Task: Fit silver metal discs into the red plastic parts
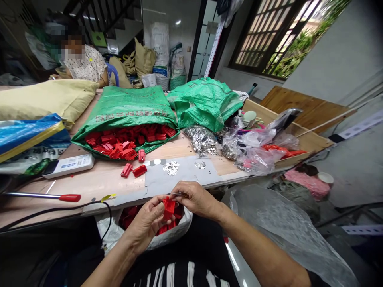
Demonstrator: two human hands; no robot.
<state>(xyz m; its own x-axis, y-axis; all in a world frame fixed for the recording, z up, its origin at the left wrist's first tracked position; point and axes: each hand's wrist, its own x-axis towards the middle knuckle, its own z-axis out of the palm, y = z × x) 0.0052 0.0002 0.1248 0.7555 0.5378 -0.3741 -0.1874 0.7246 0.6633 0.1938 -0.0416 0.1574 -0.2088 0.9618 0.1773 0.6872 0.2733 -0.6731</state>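
My left hand [148,221] is closed around a small red plastic part [169,206], held just below the table's front edge. My right hand [194,197] pinches a thin silvery metal piece [177,195] against the top of that part. Under both hands a white bag [176,233] in my lap holds more red parts. Two loose red parts [133,170] lie on the table in front of me. A small heap of silvery metal pieces [171,168] rests on a grey sheet [182,173].
A green sack [125,107] spills red parts at mid-table, a second green sack [206,99] beside it. Clear bags of metal pieces [203,139] lie to the right. A red-handled tool [44,196], a white remote [68,165] and a black cable [60,209] lie left. Another person [82,59] sits at the far side.
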